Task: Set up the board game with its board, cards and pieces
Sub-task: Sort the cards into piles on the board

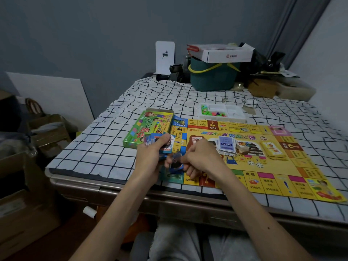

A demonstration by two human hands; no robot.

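A yellow game board (263,172) lies flat on the checked cloth. My left hand (150,157) grips a fanned stack of blue-edged cards (165,146) over the board's left edge. My right hand (199,157) pinches a single card (177,160) just below that stack. A messy pile of blue-backed cards (226,146) sits on the board's middle, a yellow card pile (275,150) farther right. Two white dice (255,164) lie below the blue pile. The green game box (150,129) rests beside the board's left edge. A white tray (235,114) with coloured pieces stands behind the board.
A green basket (212,76) topped by a white box (222,52) stands at the back, with dark clutter to its right. Cardboard boxes (47,132) are stacked on the floor at the left. The table's metal front edge (131,193) runs below my hands.
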